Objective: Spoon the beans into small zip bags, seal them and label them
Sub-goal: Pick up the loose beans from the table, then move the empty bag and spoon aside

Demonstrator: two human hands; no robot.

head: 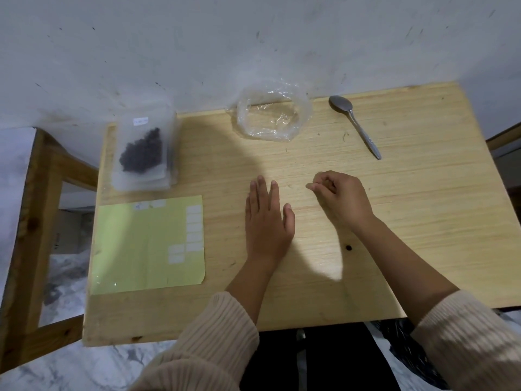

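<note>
Beans (141,150) inside a labelled zip bag (158,114) atop a stack of bags (169,182) at the far left of the table (423,221); left hand (267,218) flat on the wood, fingers straight, holding nothing; right hand (342,198) just beside it, fingers loosely curled, likewise empty; spoon (355,125) far right; label sheet (146,246) near left.

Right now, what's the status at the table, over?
Left hand flat on table, open; right hand curled, contents unclear. Filled bag labelled, far left; spoon idle, far right. One stray bean near right wrist.
</note>
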